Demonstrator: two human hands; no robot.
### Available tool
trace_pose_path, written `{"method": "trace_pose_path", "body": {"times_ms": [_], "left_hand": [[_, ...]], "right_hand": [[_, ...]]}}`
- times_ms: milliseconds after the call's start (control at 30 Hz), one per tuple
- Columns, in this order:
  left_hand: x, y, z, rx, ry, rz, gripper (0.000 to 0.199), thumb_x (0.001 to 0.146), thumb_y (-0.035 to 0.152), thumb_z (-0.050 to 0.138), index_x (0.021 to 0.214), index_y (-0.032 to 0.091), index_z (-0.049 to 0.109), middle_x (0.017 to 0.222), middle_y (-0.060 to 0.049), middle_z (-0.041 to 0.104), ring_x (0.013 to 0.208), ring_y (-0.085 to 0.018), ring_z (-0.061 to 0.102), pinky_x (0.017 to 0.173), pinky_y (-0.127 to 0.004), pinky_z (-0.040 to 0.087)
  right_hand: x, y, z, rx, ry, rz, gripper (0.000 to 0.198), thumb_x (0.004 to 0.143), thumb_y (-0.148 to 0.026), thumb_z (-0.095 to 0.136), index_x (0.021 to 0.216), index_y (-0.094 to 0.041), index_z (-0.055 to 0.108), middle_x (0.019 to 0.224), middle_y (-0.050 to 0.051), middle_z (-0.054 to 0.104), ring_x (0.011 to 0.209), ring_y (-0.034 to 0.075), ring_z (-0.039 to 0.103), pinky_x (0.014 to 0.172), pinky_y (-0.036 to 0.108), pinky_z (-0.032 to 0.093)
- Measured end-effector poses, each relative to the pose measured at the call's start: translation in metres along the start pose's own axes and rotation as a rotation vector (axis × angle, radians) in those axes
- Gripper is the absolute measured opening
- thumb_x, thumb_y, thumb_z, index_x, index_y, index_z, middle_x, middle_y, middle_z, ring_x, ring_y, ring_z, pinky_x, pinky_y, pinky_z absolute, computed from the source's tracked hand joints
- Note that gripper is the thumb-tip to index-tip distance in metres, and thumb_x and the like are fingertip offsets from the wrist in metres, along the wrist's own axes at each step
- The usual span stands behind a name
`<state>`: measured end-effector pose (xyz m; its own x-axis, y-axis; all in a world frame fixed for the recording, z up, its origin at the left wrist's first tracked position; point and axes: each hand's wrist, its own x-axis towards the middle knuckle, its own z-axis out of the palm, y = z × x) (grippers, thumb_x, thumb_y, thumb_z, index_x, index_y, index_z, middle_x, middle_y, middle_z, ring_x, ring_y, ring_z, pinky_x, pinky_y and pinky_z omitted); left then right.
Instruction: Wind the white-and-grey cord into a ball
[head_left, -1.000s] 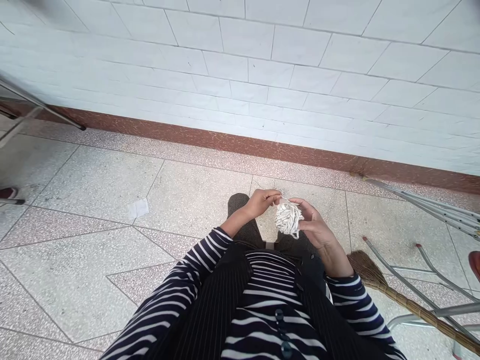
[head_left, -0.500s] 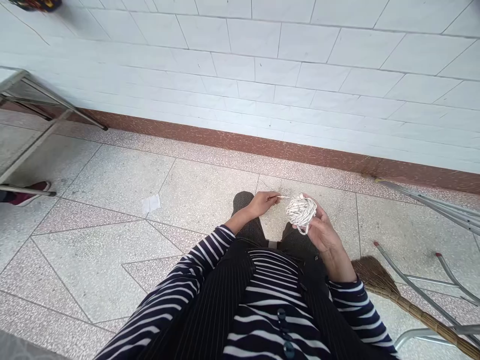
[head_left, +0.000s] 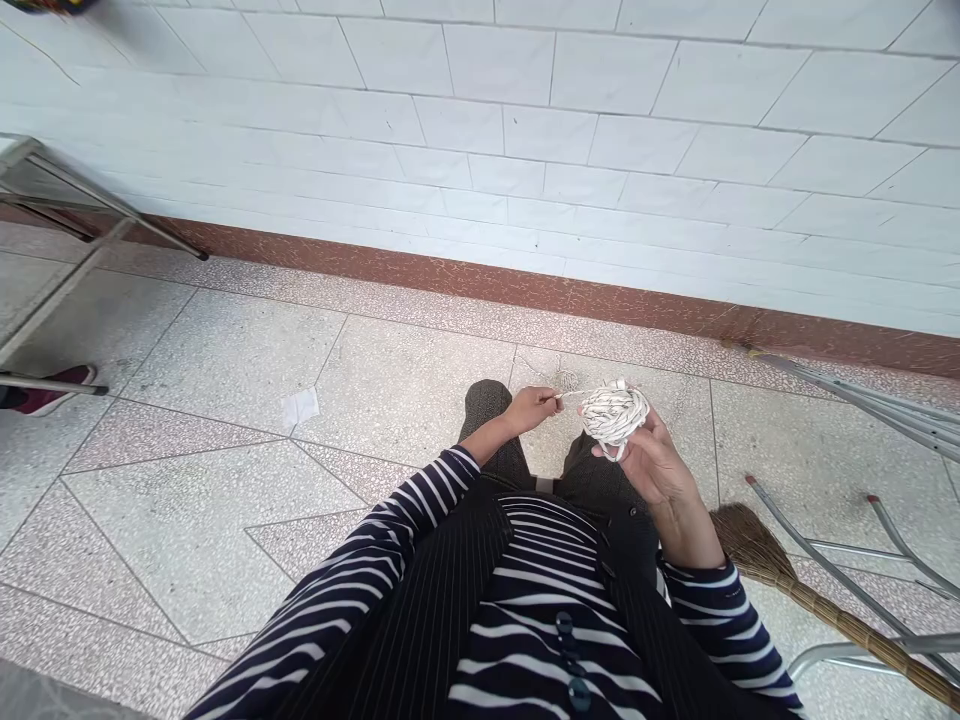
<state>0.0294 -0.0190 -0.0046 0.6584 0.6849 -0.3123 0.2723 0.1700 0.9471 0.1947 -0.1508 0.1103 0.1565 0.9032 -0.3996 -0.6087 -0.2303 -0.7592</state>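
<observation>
A rounded ball of white cord (head_left: 615, 413) with dark flecks rests in my right hand (head_left: 660, 462), whose fingers wrap its right side and underside. A short loop hangs from the bottom of the ball. To the left, my left hand (head_left: 534, 408) is closed in a pinch on the cord's strand, which runs from the ball to the fingertips. Both hands are above my knees, a small gap apart. On the floor beyond them lies a loose heap of the same-looking cord (head_left: 566, 380), partly hidden behind the hands.
A straw broom (head_left: 814, 603) lies at the right, beside metal chair legs (head_left: 802, 545) and folded metal tubes (head_left: 862, 395). A white paper piece (head_left: 301, 407) is on the floor at left. A metal-framed table (head_left: 67, 270) stands far left, near a person's shoe (head_left: 56, 392). A tiled wall (head_left: 517, 120) faces me.
My right hand and the ball have shifted slightly right, and the ball has turned. My left hand has moved a little right, still pinching the strand.
</observation>
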Motion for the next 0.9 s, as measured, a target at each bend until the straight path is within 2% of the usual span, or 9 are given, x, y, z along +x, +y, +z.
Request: {"method": "trace_pose_path", "body": {"times_ms": [100, 167, 233, 333, 500, 567, 633, 733, 900], "left_hand": [[-0.006, -0.006, -0.003, -0.122, -0.036, -0.1, 0.018, 0.083, 0.009, 0.048, 0.073, 0.011, 0.063, 0.065, -0.001, 0.064, 0.059, -0.008, 0.061, 0.063, -0.019, 0.052], [-0.012, -0.01, -0.004, -0.188, -0.053, -0.166, 0.013, 0.084, 0.013, 0.051, 0.083, 0.01, 0.064, 0.063, 0.0, 0.065, 0.052, -0.009, 0.06, 0.056, -0.019, 0.05], [-0.02, -0.011, -0.004, -0.225, -0.085, -0.189, 0.015, 0.085, 0.017, 0.056, 0.097, 0.01, 0.063, 0.063, 0.0, 0.065, 0.049, -0.009, 0.06, 0.051, -0.02, 0.049], [-0.034, -0.006, -0.005, -0.242, -0.148, -0.124, 0.026, 0.084, 0.028, 0.066, 0.102, 0.01, 0.062, 0.065, -0.001, 0.066, 0.049, -0.01, 0.059, 0.051, -0.021, 0.048], [-0.057, 0.009, -0.004, -0.103, -0.158, 0.058, 0.034, 0.085, 0.046, 0.067, 0.082, 0.012, 0.063, 0.064, 0.0, 0.061, 0.054, -0.008, 0.057, 0.057, -0.02, 0.047], [-0.061, 0.011, -0.004, -0.02, -0.157, 0.13, 0.036, 0.09, 0.045, 0.06, 0.075, 0.013, 0.062, 0.067, -0.001, 0.061, 0.06, -0.009, 0.058, 0.062, -0.02, 0.047], [-0.062, 0.01, -0.004, 0.025, -0.151, 0.18, 0.036, 0.093, 0.044, 0.054, 0.076, 0.013, 0.062, 0.071, -0.002, 0.062, 0.066, -0.01, 0.059, 0.066, -0.02, 0.048], [-0.06, 0.006, -0.007, 0.093, -0.125, 0.184, 0.032, 0.095, 0.039, 0.049, 0.081, 0.014, 0.062, 0.074, -0.002, 0.063, 0.069, -0.011, 0.059, 0.068, -0.02, 0.047], [-0.061, 0.009, -0.015, 0.327, -0.113, 0.183, 0.03, 0.096, 0.031, 0.045, 0.076, 0.015, 0.061, 0.07, 0.0, 0.062, 0.066, -0.01, 0.058, 0.064, -0.019, 0.04]], "right_hand": [[-0.001, 0.002, -0.001, 0.012, 0.047, 0.006, 0.059, 0.067, -0.026, 0.085, 0.122, -0.034, 0.065, 0.126, 0.001, 0.066, 0.082, 0.016, 0.067, 0.057, 0.026, 0.06], [-0.001, 0.003, -0.002, 0.03, 0.08, 0.0, 0.055, 0.067, -0.022, 0.084, 0.118, -0.034, 0.067, 0.122, -0.001, 0.068, 0.084, 0.015, 0.067, 0.059, 0.025, 0.06], [-0.002, 0.003, -0.004, 0.063, 0.116, -0.005, 0.05, 0.064, -0.019, 0.084, 0.11, -0.031, 0.069, 0.113, -0.001, 0.07, 0.083, 0.015, 0.066, 0.061, 0.023, 0.059], [-0.002, -0.001, -0.005, 0.115, 0.186, -0.014, 0.042, 0.061, -0.02, 0.085, 0.099, -0.028, 0.069, 0.104, -0.001, 0.072, 0.08, 0.014, 0.065, 0.06, 0.021, 0.057], [0.002, -0.014, -0.004, 0.208, 0.254, 0.014, 0.039, 0.058, -0.025, 0.086, 0.092, -0.026, 0.067, 0.093, -0.002, 0.071, 0.079, 0.013, 0.065, 0.058, 0.018, 0.055], [0.004, -0.018, -0.001, 0.201, 0.252, 0.005, 0.04, 0.057, -0.025, 0.086, 0.092, -0.026, 0.067, 0.092, -0.003, 0.071, 0.081, 0.014, 0.065, 0.057, 0.017, 0.053], [0.006, -0.02, 0.004, 0.172, 0.275, -0.012, 0.039, 0.057, -0.026, 0.086, 0.091, -0.026, 0.067, 0.093, -0.002, 0.071, 0.084, 0.014, 0.066, 0.059, 0.018, 0.054], [0.008, -0.027, 0.015, 0.092, 0.288, -0.071, 0.035, 0.057, -0.024, 0.086, 0.087, -0.023, 0.067, 0.094, -0.001, 0.07, 0.081, 0.014, 0.064, 0.06, 0.02, 0.054], [0.029, -0.04, 0.026, -0.097, 0.268, -0.261, 0.037, 0.059, -0.027, 0.085, 0.091, -0.022, 0.066, 0.095, 0.001, 0.068, 0.075, 0.014, 0.061, 0.057, 0.023, 0.051]]}}
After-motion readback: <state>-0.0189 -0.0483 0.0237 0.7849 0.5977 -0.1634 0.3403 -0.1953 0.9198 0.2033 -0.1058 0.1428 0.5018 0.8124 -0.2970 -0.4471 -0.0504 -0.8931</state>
